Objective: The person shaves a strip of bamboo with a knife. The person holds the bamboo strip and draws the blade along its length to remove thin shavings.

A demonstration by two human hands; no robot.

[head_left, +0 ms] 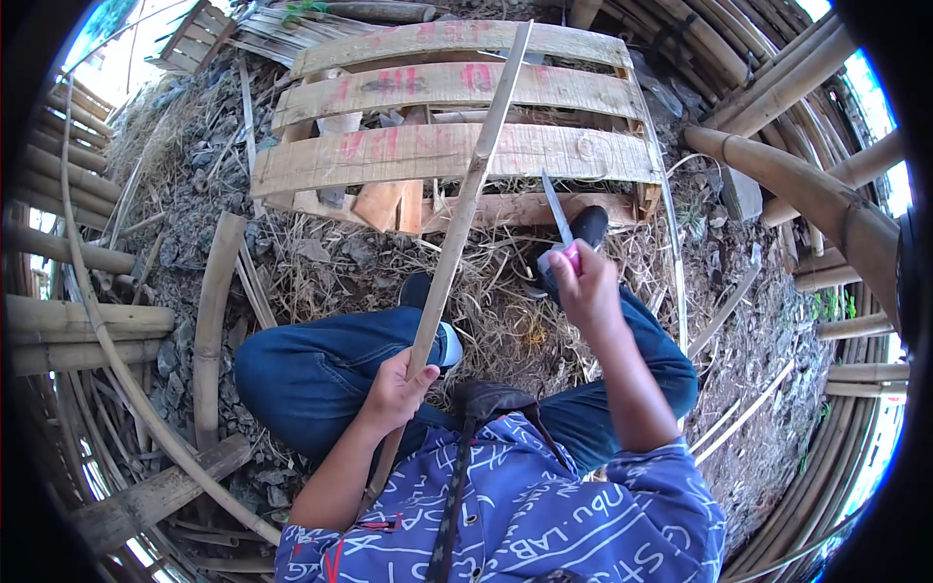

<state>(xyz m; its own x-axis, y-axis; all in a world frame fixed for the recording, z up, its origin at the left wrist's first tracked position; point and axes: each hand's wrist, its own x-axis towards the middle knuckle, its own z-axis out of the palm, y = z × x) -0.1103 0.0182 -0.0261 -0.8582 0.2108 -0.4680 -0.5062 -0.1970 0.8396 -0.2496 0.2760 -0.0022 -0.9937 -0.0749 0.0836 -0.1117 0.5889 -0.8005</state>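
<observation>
My left hand (397, 394) is closed round the lower part of a long split bamboo strip (473, 180). The strip slants up and away, passing across the slats of a wooden crate (457, 160), and its near end runs down beside my left forearm. In my right hand (585, 287) is a knife (556, 206) with a pinkish handle. Its narrow blade points away from me, with the tip by the crate's nearest slat and apart from the strip. My fingers hide most of the handle.
Bamboo poles (816, 194) stick out at the right, and more poles (83, 321) lie at the left. A thin bent strip (117, 360) curves along the left side. Dry shavings (505, 311) cover the ground between my legs. A grey block (741, 192) lies right of the crate.
</observation>
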